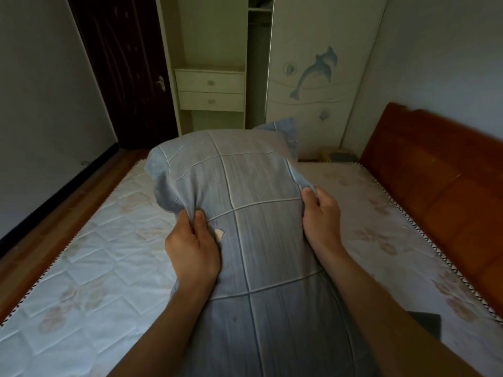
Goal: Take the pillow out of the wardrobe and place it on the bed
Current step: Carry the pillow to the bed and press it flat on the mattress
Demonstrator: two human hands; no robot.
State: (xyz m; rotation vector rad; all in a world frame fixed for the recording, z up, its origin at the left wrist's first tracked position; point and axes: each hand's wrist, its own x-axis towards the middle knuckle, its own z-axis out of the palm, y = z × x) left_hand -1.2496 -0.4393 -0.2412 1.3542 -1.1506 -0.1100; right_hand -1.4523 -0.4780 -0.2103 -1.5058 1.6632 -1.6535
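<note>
Both hands, left (192, 247) and right (321, 213), pinch the pillow (253, 227) by its sides (so it hangs steady) above the bed (95, 262); the wardrobe (212, 63) stands at 12 o'clock.

Dark door (130, 66), pale walls (40, 77), wooden headboard (435, 186).
</note>
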